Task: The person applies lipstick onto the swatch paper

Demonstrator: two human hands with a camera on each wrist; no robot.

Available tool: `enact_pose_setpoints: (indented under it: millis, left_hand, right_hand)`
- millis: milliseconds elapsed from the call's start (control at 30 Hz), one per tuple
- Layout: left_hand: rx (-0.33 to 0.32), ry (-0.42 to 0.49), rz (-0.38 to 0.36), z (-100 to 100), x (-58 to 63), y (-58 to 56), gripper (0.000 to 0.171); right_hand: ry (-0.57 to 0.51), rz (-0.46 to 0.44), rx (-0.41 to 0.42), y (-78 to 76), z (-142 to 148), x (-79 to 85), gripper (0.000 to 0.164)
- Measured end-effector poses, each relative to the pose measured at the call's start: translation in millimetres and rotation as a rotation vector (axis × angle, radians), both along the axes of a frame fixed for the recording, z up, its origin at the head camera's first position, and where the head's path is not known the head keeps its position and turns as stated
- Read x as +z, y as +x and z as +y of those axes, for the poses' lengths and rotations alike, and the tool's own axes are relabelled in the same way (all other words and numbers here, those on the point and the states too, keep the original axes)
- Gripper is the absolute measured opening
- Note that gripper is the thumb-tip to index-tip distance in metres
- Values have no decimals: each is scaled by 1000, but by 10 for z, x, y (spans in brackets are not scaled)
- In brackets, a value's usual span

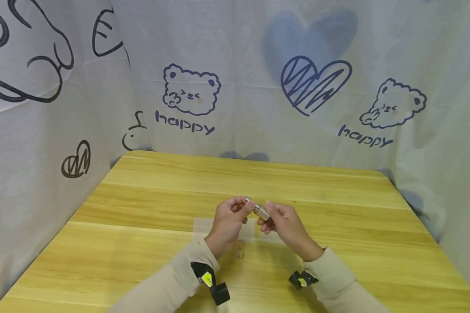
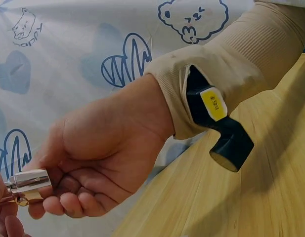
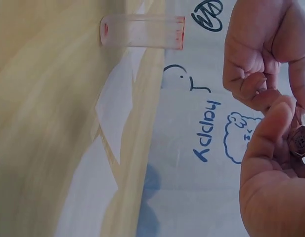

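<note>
Pinched by left hand [image 1: 229, 221] and right hand [image 1: 288, 224], the metal tube [image 1: 261, 212], likely light, rigid and slippery, is best held mid-barrel.

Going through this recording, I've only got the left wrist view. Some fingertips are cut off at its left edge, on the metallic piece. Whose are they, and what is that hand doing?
Observer: They belong to the person's left hand; the head view shows it pinching the metallic piece toward the end away from the right hand.

Operator: Thanks. My view shows just bare wood at the lower right. Is anything standing on the table that I'm missing?

Observer: Yes, a clear cylinder stands upright there; the right wrist view, turned on its side, shows it apart from both hands.
</note>
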State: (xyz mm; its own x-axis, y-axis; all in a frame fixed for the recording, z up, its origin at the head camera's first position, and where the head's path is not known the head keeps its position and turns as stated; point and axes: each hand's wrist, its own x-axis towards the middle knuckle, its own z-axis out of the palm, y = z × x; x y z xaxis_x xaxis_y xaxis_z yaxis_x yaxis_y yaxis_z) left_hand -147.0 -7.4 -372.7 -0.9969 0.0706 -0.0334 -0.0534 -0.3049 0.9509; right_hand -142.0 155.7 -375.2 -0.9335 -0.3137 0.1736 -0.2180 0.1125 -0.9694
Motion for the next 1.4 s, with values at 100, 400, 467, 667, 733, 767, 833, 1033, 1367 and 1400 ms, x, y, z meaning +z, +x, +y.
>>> enact_pose_setpoints:
  millis: [100,400,467,667,733,767,833,1033,1367,1400]
  left_hand:
    - [4,3,-1,9,-6,2,15]
    - [29,16,-16,0,-8,-18,18]
    - [26,22,-15,0,-2,-19,18]
    - [14,23,-4,1,18,-13,20]
    - [9,19,0,2,24,-9,20]
    - [6,21,2,2,25,-7,21]
    - [-2,27,5,4,28,-4,23]
    - [-11,42,5,10,15,-13,25]
    - [-9,26,-15,-18,-6,-27,31]
    - [-8,18,-15,-27,-7,-29,32]
  right_hand:
    - [-2,-7,-12,-3,7,4,44]
    - [139,237,-143,29,5,-4,28]
    - [141,258,-152,24,-2,-1,22]
    - [120,258,-81,-1,-9,1,20]
    - [105,228,-53,-7,-6,2,26]
    - [96,209,-43,-9,-6,4,29]
    - [73,164,-36,-13,-5,6,35]
    - [44,89,-38,-31,-8,5,42]
    - [33,38,-37,-42,-16,16,43]
    - [35,37,-33,-48,-15,15,43]
